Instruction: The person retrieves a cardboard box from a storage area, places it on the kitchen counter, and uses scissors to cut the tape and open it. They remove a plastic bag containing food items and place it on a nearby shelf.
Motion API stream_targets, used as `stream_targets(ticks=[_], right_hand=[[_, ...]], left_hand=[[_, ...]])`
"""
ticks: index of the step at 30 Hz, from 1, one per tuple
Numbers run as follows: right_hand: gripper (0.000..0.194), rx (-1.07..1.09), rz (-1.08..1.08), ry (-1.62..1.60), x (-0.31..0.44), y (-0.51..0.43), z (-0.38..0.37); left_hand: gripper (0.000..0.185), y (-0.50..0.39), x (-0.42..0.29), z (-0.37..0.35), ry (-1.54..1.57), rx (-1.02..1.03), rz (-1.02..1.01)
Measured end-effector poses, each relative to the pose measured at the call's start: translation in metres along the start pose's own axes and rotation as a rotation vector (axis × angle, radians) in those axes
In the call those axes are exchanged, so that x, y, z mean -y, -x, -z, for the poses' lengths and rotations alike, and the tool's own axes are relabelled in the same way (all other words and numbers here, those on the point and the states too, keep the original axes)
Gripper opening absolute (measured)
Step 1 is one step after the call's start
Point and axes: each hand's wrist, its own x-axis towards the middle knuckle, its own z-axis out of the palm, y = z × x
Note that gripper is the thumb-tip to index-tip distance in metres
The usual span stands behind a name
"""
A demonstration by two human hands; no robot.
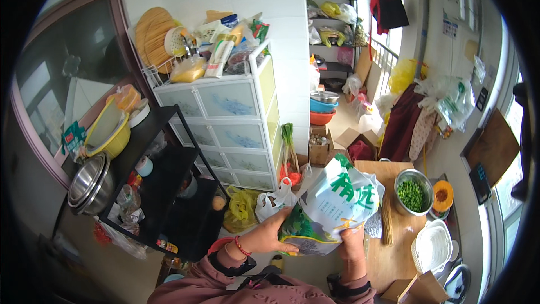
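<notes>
Both hands hold up a large printed plastic food bag point(325, 207), white, green and grey, bearing writing. It is tilted, with its wide end toward the upper right. My left hand point(272, 234) grips its lower left side, a red bead bracelet at the wrist. My right hand point(352, 245) grips the lower right edge. Beyond the bag, to its right, lies a wooden board point(405, 236). On the board stand a steel bowl point(431, 196) of chopped greens point(410, 196) and a bundle of thin brown sticks or strands point(387, 219). What the bag contains is hidden.
White plastic baskets point(432, 245) and a cut pumpkin point(443, 196) sit at the right. An open cardboard box point(415, 289) stands near the front. A black shelf point(168, 190) is on the left, with a white cabinet point(228, 101) behind it. Bags point(276, 200) lie on the floor.
</notes>
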Motion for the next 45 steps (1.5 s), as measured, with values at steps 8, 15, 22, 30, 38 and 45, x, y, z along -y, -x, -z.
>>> stream_targets(ticks=[8, 15, 22, 30, 38, 45], right_hand=[[0.095, 0.021, -0.025, 0.285, -0.016, -0.061, -0.037], [0.107, 0.287, -0.139, 0.302, -0.042, -0.157, -0.072], [0.115, 0.309, -0.072, 0.255, -0.077, -0.228, -0.083], [0.047, 0.347, 0.004, 0.490, -0.109, -0.282, -0.081], [0.059, 0.772, -0.084, 0.492, -0.117, -0.368, -0.077], [0.128, 0.927, -0.276, 0.272, -0.148, -0.423, -0.044]], left_hand=[[0.120, -0.022, 0.034, 0.033, 0.351, -0.133, 0.125], [0.094, -0.046, 0.101, 0.089, 0.408, -0.414, 0.141], [0.095, -0.037, 0.145, 0.150, 0.161, -0.269, 0.129], [0.109, -0.069, 0.171, 0.181, 0.321, -0.414, -0.036], [0.075, -0.114, 0.169, 0.180, 0.321, -0.633, 0.137], [0.029, -0.144, 0.155, 0.175, 0.459, -1.146, 0.126]])
